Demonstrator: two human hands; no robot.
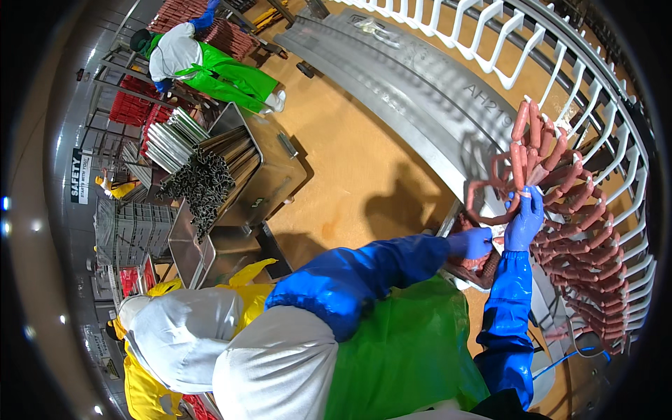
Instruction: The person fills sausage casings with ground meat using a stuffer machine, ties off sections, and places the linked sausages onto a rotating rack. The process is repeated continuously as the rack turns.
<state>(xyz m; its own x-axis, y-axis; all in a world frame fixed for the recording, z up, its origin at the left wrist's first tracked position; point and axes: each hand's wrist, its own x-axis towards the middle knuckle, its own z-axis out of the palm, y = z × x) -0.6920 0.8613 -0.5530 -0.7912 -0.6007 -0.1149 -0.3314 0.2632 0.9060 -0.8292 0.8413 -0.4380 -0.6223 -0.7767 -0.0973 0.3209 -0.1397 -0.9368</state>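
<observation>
My right hand (523,222), in a blue glove, pinches a string of pink sausage links (519,162) at a joint between them. Several links rise above the fingers, and one loop hangs down on the left. To the left, my left hand (473,243) is closed in a fist; whatever is inside its fingers is hidden. Just below that fist, reddish meat (483,271) sits at a tray-like edge, partly covered by my hand and sleeve. Rows of linked sausages (584,252) hang from white hooks (607,143) close to the right of my right hand.
A curved steel table (413,77) runs along the far side beside the hook rail. Metal bins (259,175) with long rods (203,178) stand at the left. One person in green (224,73) works at a far rack; another in yellow and white (185,339) is close on my left.
</observation>
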